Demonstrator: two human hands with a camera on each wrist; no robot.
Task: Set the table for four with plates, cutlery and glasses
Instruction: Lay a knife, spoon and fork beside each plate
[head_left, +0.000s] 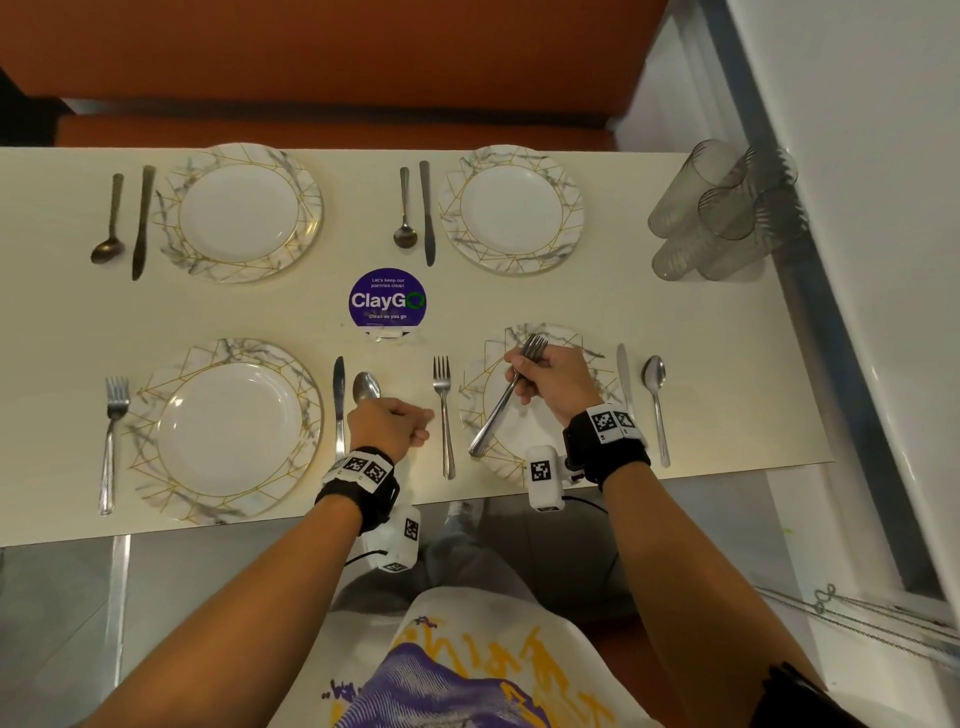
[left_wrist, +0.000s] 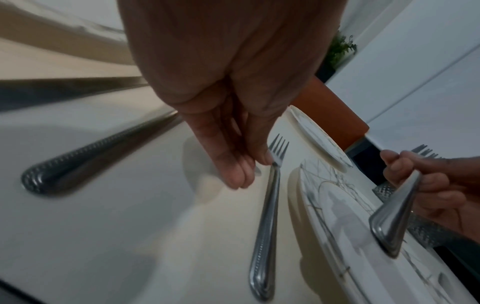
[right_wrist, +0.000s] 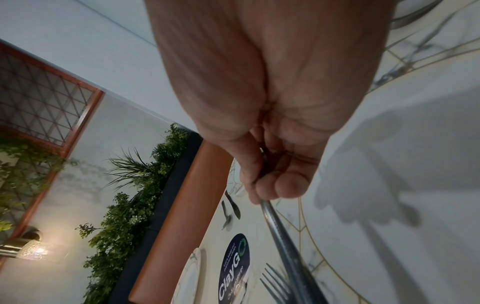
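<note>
The forks (head_left: 511, 391), 2 by the look of it, are gripped in the right hand (head_left: 553, 382) over the near right plate (head_left: 475, 410), while the left hand (head_left: 392, 426), loosely curled and empty, rests just beside a laid fork (head_left: 444, 415); the cutlery step is underway, and next those forks likely go to the 2 far settings lacking them.

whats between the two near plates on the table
In the head view, between the near left plate and the near right plate lie a knife, a spoon, the left hand and a fork.
</note>
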